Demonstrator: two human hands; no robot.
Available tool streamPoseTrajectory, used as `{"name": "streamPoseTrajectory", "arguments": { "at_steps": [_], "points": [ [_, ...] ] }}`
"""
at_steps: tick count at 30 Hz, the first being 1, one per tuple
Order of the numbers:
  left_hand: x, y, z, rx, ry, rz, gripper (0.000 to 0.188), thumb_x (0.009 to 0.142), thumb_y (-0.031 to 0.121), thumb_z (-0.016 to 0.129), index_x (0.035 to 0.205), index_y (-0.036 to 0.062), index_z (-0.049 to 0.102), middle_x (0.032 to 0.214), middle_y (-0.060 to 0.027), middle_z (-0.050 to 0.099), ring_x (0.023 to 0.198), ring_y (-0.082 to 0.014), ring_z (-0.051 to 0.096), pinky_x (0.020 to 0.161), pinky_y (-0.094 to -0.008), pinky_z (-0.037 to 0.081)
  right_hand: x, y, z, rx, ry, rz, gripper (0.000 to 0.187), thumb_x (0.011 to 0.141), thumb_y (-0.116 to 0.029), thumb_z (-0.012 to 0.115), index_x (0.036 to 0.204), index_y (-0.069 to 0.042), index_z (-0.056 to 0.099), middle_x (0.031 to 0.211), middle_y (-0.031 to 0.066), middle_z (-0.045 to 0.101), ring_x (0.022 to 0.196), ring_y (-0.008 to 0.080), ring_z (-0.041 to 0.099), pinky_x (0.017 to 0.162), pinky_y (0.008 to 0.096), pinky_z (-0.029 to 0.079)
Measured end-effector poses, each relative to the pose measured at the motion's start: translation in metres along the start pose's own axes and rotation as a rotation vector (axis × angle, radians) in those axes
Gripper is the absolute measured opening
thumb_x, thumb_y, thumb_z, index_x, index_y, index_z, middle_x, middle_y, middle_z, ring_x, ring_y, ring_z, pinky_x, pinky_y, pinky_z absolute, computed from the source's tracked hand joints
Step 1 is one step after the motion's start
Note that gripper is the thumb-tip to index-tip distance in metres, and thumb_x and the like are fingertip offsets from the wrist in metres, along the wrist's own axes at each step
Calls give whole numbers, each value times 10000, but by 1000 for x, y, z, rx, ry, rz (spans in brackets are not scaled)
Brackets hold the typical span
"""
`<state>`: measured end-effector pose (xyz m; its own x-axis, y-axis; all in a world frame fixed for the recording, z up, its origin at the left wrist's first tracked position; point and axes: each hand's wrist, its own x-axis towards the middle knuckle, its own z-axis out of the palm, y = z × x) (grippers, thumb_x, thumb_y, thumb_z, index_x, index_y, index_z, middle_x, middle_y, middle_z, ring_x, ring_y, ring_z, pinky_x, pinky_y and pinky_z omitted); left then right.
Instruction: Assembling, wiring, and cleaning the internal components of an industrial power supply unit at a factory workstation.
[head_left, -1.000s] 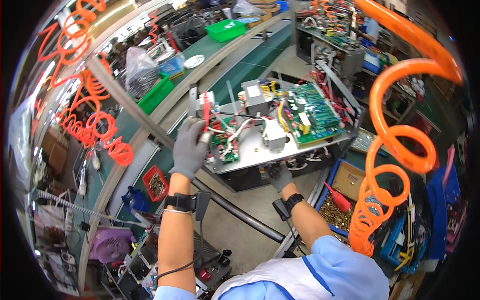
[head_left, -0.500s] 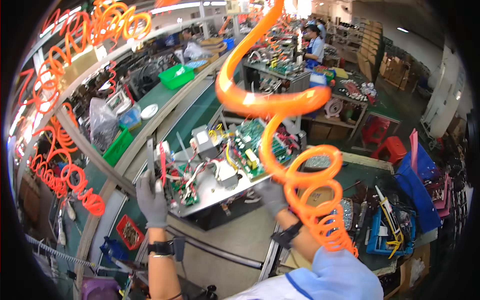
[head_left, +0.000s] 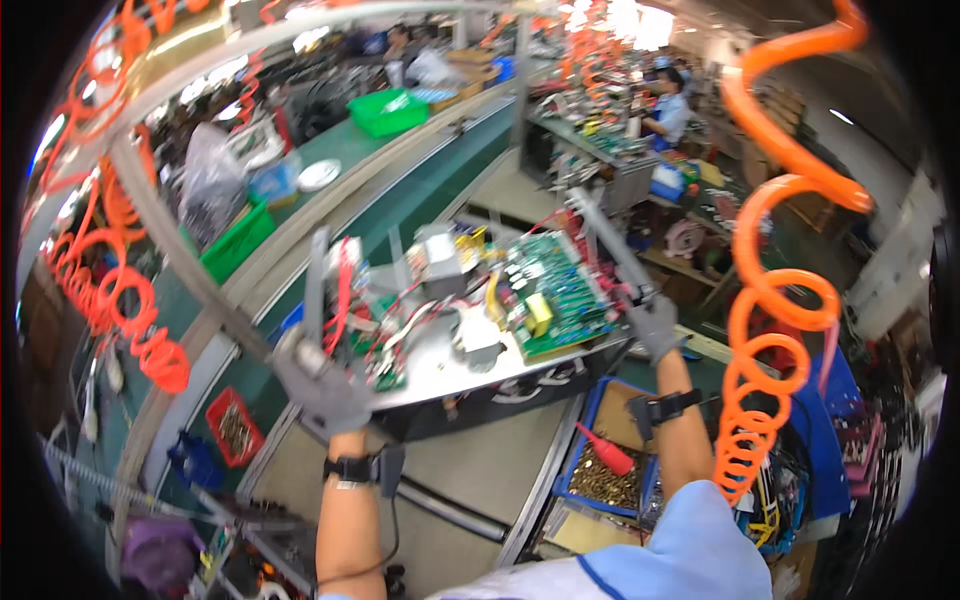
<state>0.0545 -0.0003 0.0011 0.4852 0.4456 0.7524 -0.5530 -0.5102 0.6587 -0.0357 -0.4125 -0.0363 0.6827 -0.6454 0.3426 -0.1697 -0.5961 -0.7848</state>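
Observation:
An open metal electronics chassis (head_left: pixel 440 385) stands in front of me on the conveyor line. It carries a green circuit board (head_left: pixel 562 290), a grey transformer-like block (head_left: pixel 437 262) and red, white and yellow wires. Upright grey side bars (head_left: pixel 615 245) rise at its left and right ends. My left hand (head_left: pixel 325 382), in a grey glove, is closed at its near left corner. My right hand (head_left: pixel 655 325), gloved too, closes round its right side at the foot of the bar. The undersides of both hands' fingers are partly hidden.
Coiled orange air hose (head_left: pixel 765 300) hangs at the right; more coils hang at the left. A blue bin of screws (head_left: pixel 600 485) holds a red-nozzled bottle (head_left: pixel 606 452). A red screw tray (head_left: pixel 236 428) and green bins (head_left: pixel 388 112) lie leftward. A co-worker (head_left: pixel 668 115) stands farther back.
My right hand has gone from the chassis's front edge to its right side. My left hand has come closer round the left corner. The view has turned, and the hose now hangs farther right.

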Motion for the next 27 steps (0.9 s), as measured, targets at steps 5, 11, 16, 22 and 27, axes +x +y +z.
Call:
{"name": "streamPoseTrajectory", "arguments": {
  "at_steps": [5,11,16,22,27],
  "points": [
    [17,-26,37,-51,-19,187,195,906,158,454,964,1,555,909,-141,562,829,-279,549,768,-353,446,10,21,-7,-47,42,-157,191,689,-143,594,786,20,613,577,149,567,526,245,564,531,365,424],
    [35,-46,65,-58,-28,120,258,941,210,427,975,-10,559,867,-132,587,809,-234,570,770,-330,448,8,-5,-6,-114,19,-89,180,679,-137,572,757,22,600,598,186,572,581,329,588,551,405,434],
    [48,-65,97,25,-16,156,225,925,203,444,939,7,554,839,-192,578,766,-355,560,692,-400,439,-10,-8,-7,-250,45,-73,174,648,-141,571,678,29,557,575,194,536,575,365,548,556,427,420],
    [65,-88,120,153,25,55,245,921,253,455,956,35,560,830,-201,608,771,-395,582,668,-428,454,-45,-40,-10,-306,81,-179,247,648,-101,568,875,-7,594,612,153,567,556,332,541,569,403,432],
    [84,-111,126,209,-30,80,294,923,315,437,986,65,578,877,-196,620,813,-394,591,698,-443,456,-61,-57,-3,-346,60,-223,439,663,-112,579,1097,-45,584,683,133,613,630,300,604,613,381,475]
  ]
}}
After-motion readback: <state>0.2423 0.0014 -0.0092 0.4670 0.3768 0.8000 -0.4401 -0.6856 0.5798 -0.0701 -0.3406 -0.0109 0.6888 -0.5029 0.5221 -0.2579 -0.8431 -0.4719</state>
